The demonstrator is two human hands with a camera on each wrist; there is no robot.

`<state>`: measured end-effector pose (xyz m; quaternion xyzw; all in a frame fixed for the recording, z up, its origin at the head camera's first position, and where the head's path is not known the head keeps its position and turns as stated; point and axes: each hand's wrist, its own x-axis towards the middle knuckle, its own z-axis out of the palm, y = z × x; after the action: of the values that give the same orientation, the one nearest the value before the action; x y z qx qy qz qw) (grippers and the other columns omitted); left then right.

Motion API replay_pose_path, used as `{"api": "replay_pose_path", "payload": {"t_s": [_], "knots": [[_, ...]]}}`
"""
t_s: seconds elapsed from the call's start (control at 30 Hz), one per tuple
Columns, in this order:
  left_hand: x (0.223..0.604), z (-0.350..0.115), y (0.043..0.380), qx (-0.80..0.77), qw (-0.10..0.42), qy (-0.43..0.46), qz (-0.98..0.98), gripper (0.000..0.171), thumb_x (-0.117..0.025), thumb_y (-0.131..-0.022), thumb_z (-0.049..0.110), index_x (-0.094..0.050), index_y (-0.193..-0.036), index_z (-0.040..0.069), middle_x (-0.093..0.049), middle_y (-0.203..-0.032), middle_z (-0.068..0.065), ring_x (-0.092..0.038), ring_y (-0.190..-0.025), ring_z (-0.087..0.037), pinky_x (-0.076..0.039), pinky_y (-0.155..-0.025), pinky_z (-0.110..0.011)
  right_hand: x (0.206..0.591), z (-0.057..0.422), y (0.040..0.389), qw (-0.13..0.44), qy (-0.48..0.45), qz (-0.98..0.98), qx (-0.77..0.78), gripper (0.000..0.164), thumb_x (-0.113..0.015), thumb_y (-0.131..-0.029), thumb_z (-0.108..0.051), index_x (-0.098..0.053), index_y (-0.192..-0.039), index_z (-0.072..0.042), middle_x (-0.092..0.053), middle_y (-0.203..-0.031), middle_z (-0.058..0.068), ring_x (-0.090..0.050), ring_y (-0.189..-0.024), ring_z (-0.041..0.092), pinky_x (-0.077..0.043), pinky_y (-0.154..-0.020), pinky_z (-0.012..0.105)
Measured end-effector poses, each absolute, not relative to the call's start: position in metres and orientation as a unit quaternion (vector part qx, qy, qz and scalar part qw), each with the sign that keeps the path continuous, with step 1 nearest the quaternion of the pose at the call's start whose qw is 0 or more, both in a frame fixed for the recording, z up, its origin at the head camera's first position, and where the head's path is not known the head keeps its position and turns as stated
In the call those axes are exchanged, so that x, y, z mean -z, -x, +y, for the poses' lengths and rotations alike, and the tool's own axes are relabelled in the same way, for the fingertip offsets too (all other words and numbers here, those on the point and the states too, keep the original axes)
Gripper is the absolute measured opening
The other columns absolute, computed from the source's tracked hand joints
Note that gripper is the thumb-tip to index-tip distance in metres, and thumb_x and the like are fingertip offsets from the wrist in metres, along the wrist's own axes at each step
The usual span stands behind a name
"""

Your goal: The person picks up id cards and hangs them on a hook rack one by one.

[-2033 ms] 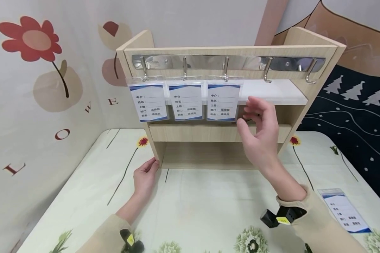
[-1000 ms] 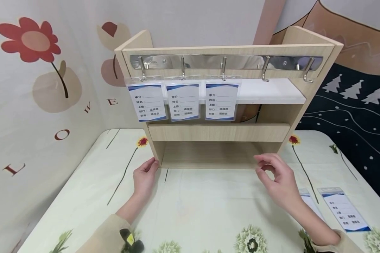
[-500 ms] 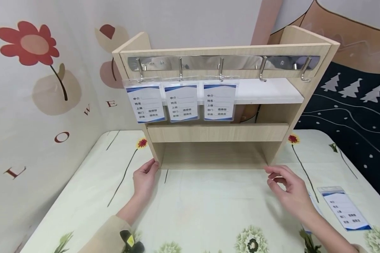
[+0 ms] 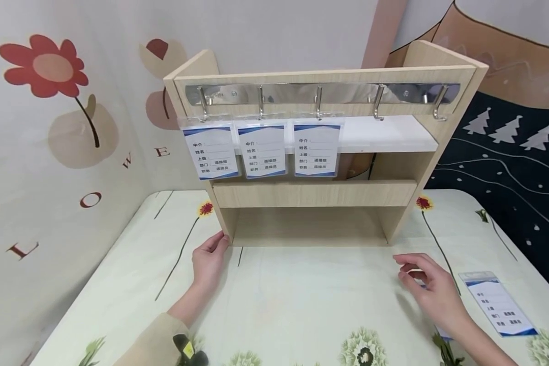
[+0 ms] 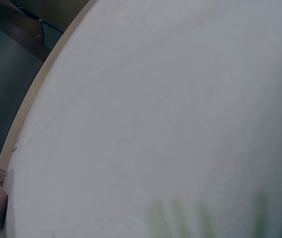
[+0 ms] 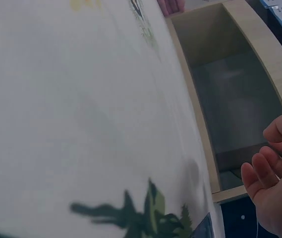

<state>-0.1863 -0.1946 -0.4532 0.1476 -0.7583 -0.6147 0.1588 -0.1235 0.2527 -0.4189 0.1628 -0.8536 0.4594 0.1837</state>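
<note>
A light wooden shelf unit (image 4: 315, 194) stands on the table, with a metal hook rail (image 4: 293, 93) across its top front. Three clear-sleeved badges hang from the left hooks: a left badge (image 4: 212, 152), a middle badge (image 4: 262, 151) and a right badge (image 4: 317, 150). At the unit's lower left corner, my left hand (image 4: 209, 262) grips the side panel's edge between thumb and fingers. My right hand (image 4: 434, 295) hovers over the table right of the unit, fingers loosely bent around nothing. Beneath it lies a mostly hidden badge (image 4: 444, 333); another badge (image 4: 498, 304) lies farther right.
The two rightmost hooks, including the end hook (image 4: 439, 103), carry nothing. A white shelf board (image 4: 389, 133) sits behind the badges. The flower-print cloth (image 4: 302, 300) covers the table, and printed curtains (image 4: 503, 162) stand close on both sides.
My right hand has come away from the right hanging badge, moving down and right to the loose badges on the table. My left hand has stayed at the shelf corner.
</note>
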Motion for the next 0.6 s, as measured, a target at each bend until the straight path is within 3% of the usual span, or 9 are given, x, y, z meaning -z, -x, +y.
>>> {"api": "replay_pose_path", "payload": {"t_s": [0.2, 0.33, 0.47, 0.6], "knots": [[0.453, -0.195, 0.186, 0.612, 0.158, -0.147, -0.761, 0.032, -0.062, -0.102, 0.014, -0.068, -0.13, -0.002, -0.069, -0.124, -0.02, -0.07, -0.108, -0.021, -0.052, -0.08, -0.01, 0.425, 0.262, 0.125, 0.172, -0.154, -0.862, -0.451, 0.035, -0.067, -0.088, 0.018, -0.069, -0.119, 0.002, -0.067, -0.112, -0.006, -0.06, -0.091, 0.001, -0.051, -0.076, 0.01], [0.453, -0.195, 0.186, 0.613, 0.163, -0.15, -0.758, 0.032, -0.063, -0.102, 0.014, -0.069, -0.128, -0.002, -0.069, -0.123, -0.021, -0.07, -0.105, -0.016, -0.052, -0.079, -0.009, 0.427, 0.27, 0.128, 0.165, -0.135, -0.876, -0.433, 0.036, -0.068, -0.089, 0.015, -0.069, -0.122, 0.0, -0.067, -0.113, -0.004, -0.059, -0.091, -0.002, -0.051, -0.075, 0.01], [0.453, -0.194, 0.186, 0.617, 0.16, -0.149, -0.756, 0.033, -0.062, -0.102, 0.014, -0.068, -0.129, -0.003, -0.069, -0.124, -0.022, -0.069, -0.1, -0.009, -0.052, -0.079, -0.009, 0.428, 0.279, 0.128, 0.145, -0.111, -0.893, -0.411, 0.036, -0.069, -0.091, 0.011, -0.068, -0.125, -0.001, -0.068, -0.116, 0.007, -0.057, -0.092, -0.005, -0.05, -0.075, 0.008], [0.453, -0.193, 0.187, 0.618, 0.158, -0.146, -0.756, 0.033, -0.062, -0.102, 0.014, -0.068, -0.129, -0.004, -0.068, -0.124, -0.022, -0.069, -0.102, -0.012, -0.052, -0.079, -0.009, 0.429, 0.288, 0.128, 0.117, -0.09, -0.913, -0.382, 0.034, -0.068, -0.094, 0.005, -0.067, -0.127, -0.002, -0.067, -0.118, 0.014, -0.053, -0.093, -0.01, -0.049, -0.075, 0.007]]}}
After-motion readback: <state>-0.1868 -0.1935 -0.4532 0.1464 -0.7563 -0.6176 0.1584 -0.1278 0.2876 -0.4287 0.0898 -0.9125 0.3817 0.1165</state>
